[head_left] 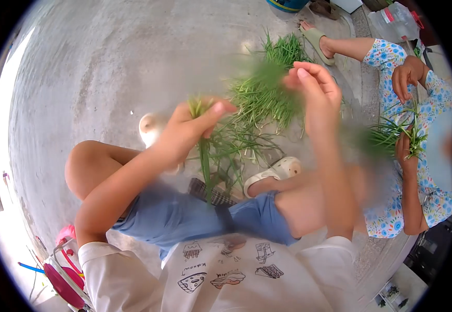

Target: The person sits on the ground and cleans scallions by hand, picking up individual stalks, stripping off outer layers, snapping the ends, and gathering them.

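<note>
A small bunch of long green stalks (204, 161) hangs down from my left hand (197, 122), whose fingers are wrapped round its upper end. My right hand (317, 91) is raised to the right of it, fingers bent toward the thumb; whether anything is between them is too small to tell. Behind and between my hands a large heap of green stalks (265, 99) lies on the concrete floor. Looser, tangled stalks (249, 140) spread from the heap toward my feet.
At the right sits another person in flowered clothes (392, 62), holding green stalks (392, 132). Near the top are a blue tub (288, 5) and a clear plastic container (396, 23). My white clog (288, 167) stands by the heap. A pink and red wheeled item (65, 281) is lower left.
</note>
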Tool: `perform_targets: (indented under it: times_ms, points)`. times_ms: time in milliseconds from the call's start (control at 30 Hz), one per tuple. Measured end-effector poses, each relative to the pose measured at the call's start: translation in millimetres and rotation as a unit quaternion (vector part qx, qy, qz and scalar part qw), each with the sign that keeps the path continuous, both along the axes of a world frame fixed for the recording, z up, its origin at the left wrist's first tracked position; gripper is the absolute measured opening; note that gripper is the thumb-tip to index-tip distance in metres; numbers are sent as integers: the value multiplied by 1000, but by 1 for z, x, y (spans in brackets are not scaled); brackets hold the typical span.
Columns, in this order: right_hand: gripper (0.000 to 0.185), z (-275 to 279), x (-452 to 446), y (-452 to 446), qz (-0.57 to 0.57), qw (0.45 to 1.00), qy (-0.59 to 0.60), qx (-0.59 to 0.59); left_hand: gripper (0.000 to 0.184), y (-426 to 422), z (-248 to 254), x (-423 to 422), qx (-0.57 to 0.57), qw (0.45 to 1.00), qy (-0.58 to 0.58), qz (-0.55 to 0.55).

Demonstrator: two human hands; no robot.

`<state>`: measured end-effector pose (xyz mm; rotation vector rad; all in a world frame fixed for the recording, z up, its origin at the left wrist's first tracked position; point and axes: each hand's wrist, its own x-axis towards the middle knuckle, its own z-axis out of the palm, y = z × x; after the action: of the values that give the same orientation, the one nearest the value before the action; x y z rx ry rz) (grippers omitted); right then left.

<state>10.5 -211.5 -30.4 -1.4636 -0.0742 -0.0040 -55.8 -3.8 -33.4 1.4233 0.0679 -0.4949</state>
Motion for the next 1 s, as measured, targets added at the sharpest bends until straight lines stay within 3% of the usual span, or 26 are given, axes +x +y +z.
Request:
perform_targets:
  times_ms: [67,200,233,367,467,533,600,633,767,900,967,1000]
  points:
    - [15,-24,23,-33,-47,996,12,-74,29,3,-3,0,-17,1000,-14,9]
    - [17,-106,49,-90,-28,964,108,-240,27,8,-1,1,-76,995,-14,58]
    - [17,-125,48,-99,-10,939,119,-323,27,7,5,0,-85,995,-8,57]
    - [15,-260,27,-153,20,856,232,-462,28,14,14,-2,-93,994,14,46]
    - [14,-263,26,-142,114,826,224,-505,29,18,14,2,-74,996,19,53]
    - [14,-285,36,-137,127,848,244,-453,30,19,13,4,-68,994,17,79]
    - [15,-310,40,-125,80,851,263,-447,32,21,12,6,-30,995,-34,88]
    - [17,-319,35,-116,33,819,248,-516,32,22,11,7,-37,994,-40,96]
    - [18,-340,18,-95,-41,784,233,-574,32,27,7,10,-2,993,-45,109]
    - [18,-370,28,-101,-53,826,222,-515,32,28,6,10,-23,992,-53,112]
    - [21,-388,33,-106,-34,760,339,-553,32,32,10,11,1,998,-15,67]
    - [21,-399,34,-111,-31,760,339,-554,32,32,7,13,1,998,-13,69]
